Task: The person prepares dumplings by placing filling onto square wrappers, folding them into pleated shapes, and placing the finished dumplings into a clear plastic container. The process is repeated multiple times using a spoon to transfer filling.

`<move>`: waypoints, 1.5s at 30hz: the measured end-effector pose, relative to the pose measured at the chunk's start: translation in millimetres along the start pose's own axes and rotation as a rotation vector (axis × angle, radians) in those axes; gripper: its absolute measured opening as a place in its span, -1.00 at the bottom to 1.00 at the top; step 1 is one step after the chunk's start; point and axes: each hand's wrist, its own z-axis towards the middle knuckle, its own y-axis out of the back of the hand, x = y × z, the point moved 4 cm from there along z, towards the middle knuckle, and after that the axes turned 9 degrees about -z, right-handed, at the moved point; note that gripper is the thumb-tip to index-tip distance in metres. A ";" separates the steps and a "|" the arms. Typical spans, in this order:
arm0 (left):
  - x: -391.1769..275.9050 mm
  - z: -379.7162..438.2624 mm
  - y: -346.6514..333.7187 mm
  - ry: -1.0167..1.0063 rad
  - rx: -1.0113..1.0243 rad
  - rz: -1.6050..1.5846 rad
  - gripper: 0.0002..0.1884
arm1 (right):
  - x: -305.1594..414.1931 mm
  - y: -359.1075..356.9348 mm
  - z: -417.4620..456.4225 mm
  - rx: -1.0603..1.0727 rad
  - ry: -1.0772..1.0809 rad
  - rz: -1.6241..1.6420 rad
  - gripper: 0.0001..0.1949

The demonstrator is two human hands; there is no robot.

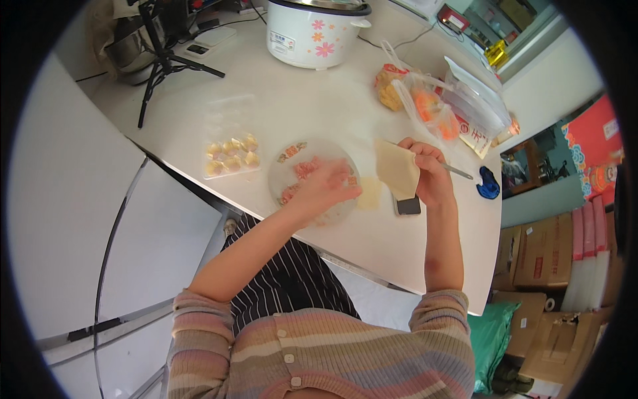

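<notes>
My left hand, blurred, is over the right part of a round patterned plate, with its fingers apart; whether anything is between them cannot be told. Pink minced meat lies on the plate in clumps. In my right hand are a square dough wrapper, hanging from thumb and fingers, and a thin metal utensil whose handle sticks out to the right. Another pale wrapper lies on the table beside the plate. Left of the plate, a clear plastic tray holds several folded dumplings.
A phone lies below my right hand. A rice cooker, a black tripod and a kitchen scale stand at the back. Plastic bags of food are at the back right, a blue object near the right edge.
</notes>
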 end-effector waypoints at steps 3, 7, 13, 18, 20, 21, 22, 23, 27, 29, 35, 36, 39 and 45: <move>-2.0 5.7 -18.4 0.204 0.175 -0.516 -0.47 | 0.7 -22.5 10.0 0.092 0.019 -0.015 -0.90; -19.7 -5.3 -29.9 0.138 0.144 -0.567 -0.58 | -14.9 -29.6 18.0 0.003 0.015 -0.003 -0.89; -22.0 -12.3 -9.1 -0.010 -0.091 -0.215 -0.66 | -44.1 -39.1 12.0 -0.225 -0.194 0.188 -0.88; -17.5 -13.2 1.0 -0.232 -0.190 0.218 -0.67 | -40.2 -51.4 3.6 -0.171 -0.100 0.089 -0.90; -21.4 -17.4 -2.9 -0.301 -0.185 0.235 -0.66 | -39.7 -49.3 2.2 -0.182 -0.055 -0.033 -0.92; -27.4 -22.1 -7.8 -0.325 -0.187 0.195 -0.65 | -38.9 -48.4 0.6 -0.181 -0.046 -0.051 -0.93; -32.5 -26.3 -11.3 -0.348 -0.189 0.154 -0.64 | -38.0 -47.4 -1.1 -0.180 -0.037 -0.069 -0.93; -37.1 -29.8 -13.2 -0.396 -0.194 0.215 -0.64 | -37.0 -46.6 -2.7 -0.178 -0.029 -0.087 -0.93; -39.7 -41.5 -14.6 -0.464 -0.201 0.334 -0.61 | -27.7 -48.1 -8.3 -0.124 -0.011 -0.207 -0.92; -37.0 -43.9 -13.7 -0.476 -0.177 0.384 -0.60 | -24.2 -45.4 -8.3 -0.065 -0.014 -0.237 -0.90; -34.1 -52.1 -20.2 -0.502 -0.035 0.489 -0.53 | -6.8 -58.4 -1.2 0.112 -0.214 -0.486 -0.85; -33.4 -53.8 -19.9 -0.489 -0.028 0.531 -0.49 | -2.4 -65.8 -0.7 0.146 -0.221 -0.483 -0.85; -37.0 -59.1 -22.1 -0.524 0.004 0.609 -0.35 | 1.7 -79.8 -0.2 0.243 -0.242 -0.483 -0.84; -46.3 -68.2 -22.7 -0.418 0.001 0.709 -0.18 | 1.5 -90.2 0.4 0.293 -0.255 -0.505 -0.85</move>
